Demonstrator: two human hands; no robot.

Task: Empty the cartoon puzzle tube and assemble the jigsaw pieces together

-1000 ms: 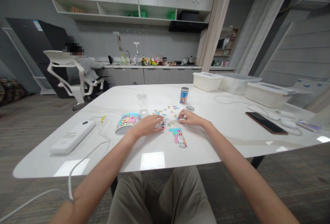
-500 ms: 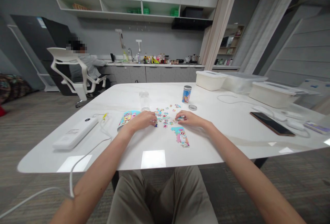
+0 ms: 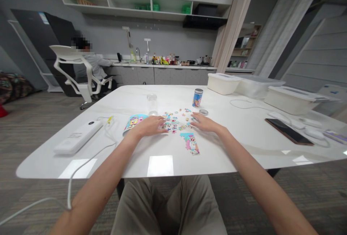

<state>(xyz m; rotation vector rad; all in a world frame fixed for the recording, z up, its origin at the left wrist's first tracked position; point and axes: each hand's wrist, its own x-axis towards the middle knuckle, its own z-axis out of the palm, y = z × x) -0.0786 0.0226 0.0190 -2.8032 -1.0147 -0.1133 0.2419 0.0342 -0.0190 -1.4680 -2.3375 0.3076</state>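
Loose puzzle pieces [image 3: 175, 121] lie in a scattered heap on the white table [image 3: 173, 98]. My left hand [image 3: 153, 126] rests at the heap's left edge, fingers apart, with nothing seen in it. On the right edge of the heap is my right hand [image 3: 203, 122], its fingers spread and no piece visible in its grasp. Just below the heap, a joined puzzle section [image 3: 192, 143] lies flat, showing a cartoon figure. A curved picture sheet [image 3: 133, 122] sits beyond my left wrist, partly covered by it.
Behind the pieces stand a clear jar [image 3: 152, 103] and a blue printed can [image 3: 197, 98], with a round lid [image 3: 203, 112] near it. A white power strip [image 3: 77, 137] is left; a phone [image 3: 288, 131] and storage boxes [image 3: 223, 83] are right. A person sits far left.
Both hands have opened, their fingers now more spread over the edges of the heap. Small pieces near my right hand show more plainly. The view has shifted slightly.
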